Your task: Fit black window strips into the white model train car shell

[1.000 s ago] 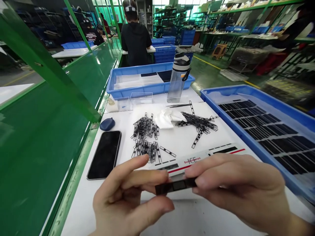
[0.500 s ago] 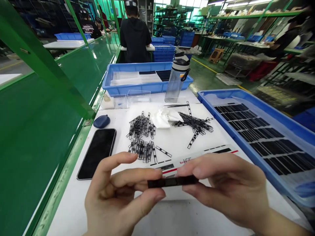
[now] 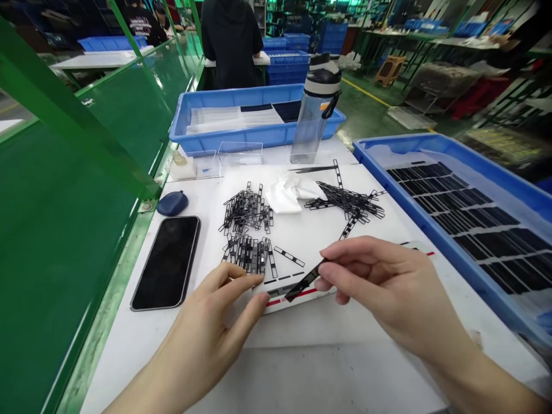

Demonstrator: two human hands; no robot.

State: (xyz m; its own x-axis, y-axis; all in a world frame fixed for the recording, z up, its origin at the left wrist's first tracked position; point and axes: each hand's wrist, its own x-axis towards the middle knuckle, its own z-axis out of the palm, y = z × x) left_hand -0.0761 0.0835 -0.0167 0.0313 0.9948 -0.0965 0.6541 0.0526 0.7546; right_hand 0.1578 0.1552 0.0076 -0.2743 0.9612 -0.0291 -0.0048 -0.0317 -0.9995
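My right hand (image 3: 366, 279) pinches one end of a dark, narrow strip (image 3: 304, 283) between thumb and fingers. The strip slants down to the left above a white printed board (image 3: 276, 303) with red and black bars. My left hand (image 3: 224, 313) is at the board's left end, thumb and forefinger apart and nothing seen between them. Just beyond it lies a pile of small black rectangular frames (image 3: 250, 253), with another frame pile (image 3: 244, 210) behind. One loose black frame piece (image 3: 288, 256) rests to the right. A heap of longer black strips (image 3: 347, 201) lies beyond my right hand.
A phone (image 3: 166, 264) and dark blue case (image 3: 172, 203) lie at left. Crumpled white tissue (image 3: 288, 192) sits between the piles. A bottle (image 3: 309, 115) stands before a blue bin (image 3: 241, 138). Another blue bin (image 3: 366, 158) holds rows of dark strips. A person (image 3: 230, 43) sits ahead.
My left hand has let go of the dark strip and moved down-left to the board. My right hand has tilted the strip, its free end now lower. The view has tipped downward.
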